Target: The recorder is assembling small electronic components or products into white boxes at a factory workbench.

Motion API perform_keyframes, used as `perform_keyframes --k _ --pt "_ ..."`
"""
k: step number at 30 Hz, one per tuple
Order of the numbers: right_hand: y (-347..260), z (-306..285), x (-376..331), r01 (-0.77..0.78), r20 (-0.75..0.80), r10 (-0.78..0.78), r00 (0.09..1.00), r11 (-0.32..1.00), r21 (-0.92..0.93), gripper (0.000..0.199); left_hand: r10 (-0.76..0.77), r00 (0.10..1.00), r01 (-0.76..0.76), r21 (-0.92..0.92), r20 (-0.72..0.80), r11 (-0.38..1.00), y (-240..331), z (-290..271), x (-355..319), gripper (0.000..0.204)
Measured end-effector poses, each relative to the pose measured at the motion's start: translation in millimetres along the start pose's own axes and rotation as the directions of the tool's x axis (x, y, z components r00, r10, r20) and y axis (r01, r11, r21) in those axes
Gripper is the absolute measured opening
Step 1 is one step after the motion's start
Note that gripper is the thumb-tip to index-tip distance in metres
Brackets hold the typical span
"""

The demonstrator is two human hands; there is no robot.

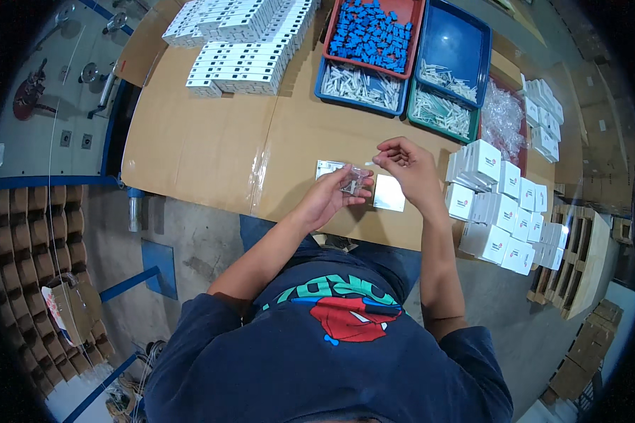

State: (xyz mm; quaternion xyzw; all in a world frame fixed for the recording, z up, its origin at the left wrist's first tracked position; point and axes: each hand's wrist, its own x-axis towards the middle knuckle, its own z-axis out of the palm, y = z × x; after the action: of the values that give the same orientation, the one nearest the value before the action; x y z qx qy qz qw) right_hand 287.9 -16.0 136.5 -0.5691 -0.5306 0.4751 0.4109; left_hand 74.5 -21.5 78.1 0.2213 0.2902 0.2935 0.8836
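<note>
My left hand [326, 196] is closed around a small clear plastic packet [353, 182] with little pale pieces inside, just above the cardboard-covered table. To its right, my right hand [410, 168] is raised with thumb and fingertips pinched together. A tiny white piece [369, 163] shows at those fingertips; its kind is too small to make out. Between and below the hands lies a flat white square [389, 194], perhaps a box or card. Behind my left fingers, a white printed item [326, 168] is partly hidden.
Stacked white switch-like units [250, 67] stand at the far left. Beyond my hands are a red tray [329, 55] of blue parts, a blue tray [401, 106] of white pieces, and a green tray [437, 130]. Small white boxes [497, 211] crowd the right, near clear plastic bags [501, 116].
</note>
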Motion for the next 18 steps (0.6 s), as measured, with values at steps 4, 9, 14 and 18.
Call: perform_keyframes --k 4,9,14,18 --pt "-18 11 -4 0.048 0.067 -0.037 0.997 0.984 -0.174 0.018 -0.024 0.999 0.024 -0.002 0.03 1.0 5 9 -1 0.051" --pt "-43 15 -11 0.068 0.22 -0.017 0.975 0.972 -0.227 0.031 -0.014 0.995 0.017 -0.029 0.1 0.999 8 9 -1 0.054" --pt "-77 8 -19 0.192 0.274 -0.109 0.955 0.935 -0.298 0.036 -0.005 0.976 0.015 -0.044 0.217 0.999 15 14 -6 0.061" --pt "-94 9 -29 0.237 0.266 -0.144 0.953 0.903 -0.359 0.041 0.042 0.972 -0.037 -0.024 0.231 0.999 20 18 -6 0.063"
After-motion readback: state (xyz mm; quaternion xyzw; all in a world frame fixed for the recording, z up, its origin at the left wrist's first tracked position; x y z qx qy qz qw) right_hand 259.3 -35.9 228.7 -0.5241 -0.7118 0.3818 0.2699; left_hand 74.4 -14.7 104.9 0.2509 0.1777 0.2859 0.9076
